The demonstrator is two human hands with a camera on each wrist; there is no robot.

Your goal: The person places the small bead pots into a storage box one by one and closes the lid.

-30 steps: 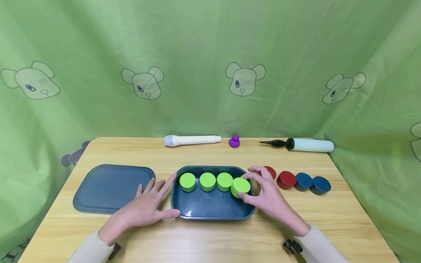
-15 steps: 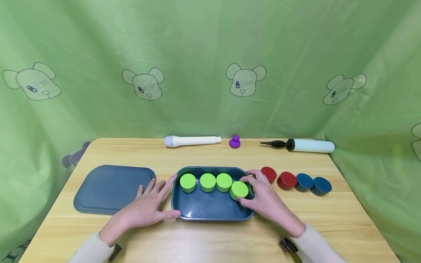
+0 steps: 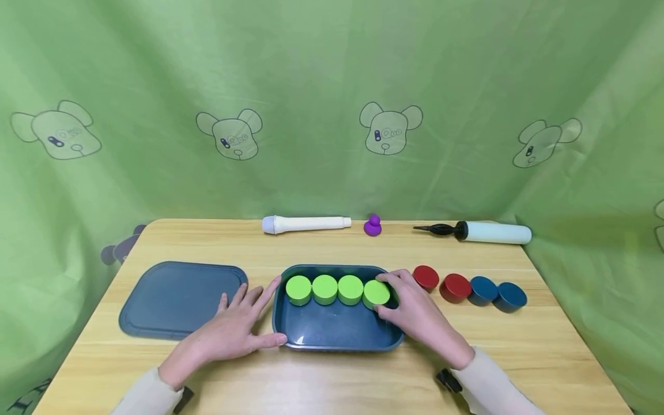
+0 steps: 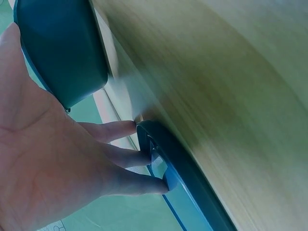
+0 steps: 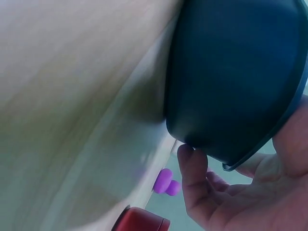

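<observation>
One dark blue rectangular box point(image 3: 339, 333) stands on the wooden table point(image 3: 321, 383); in it, along its far wall, four short green cylinders point(image 3: 324, 289) sit in a row side by side. Right of the box are two red cylinders point(image 3: 456, 287), then two dark blue cylinders point(image 3: 483, 290). One flat dark blue lid point(image 3: 173, 297) lies to its left. Beyond the box there are one white toy microphone point(image 3: 307, 224), one purple knob point(image 3: 373, 226) and, farther right, one hand pump point(image 3: 495, 231). The right hand point(image 3: 415, 304) pinches the rightmost green cylinder between thumb and forefinger, the gap just the cylinder's width, while another finger curls against the box's outer wall. The left hand point(image 3: 233, 329) is spread wide, thumb on the box's near left corner, forefinger at its left side, other fingertips on the lid's edge.
</observation>
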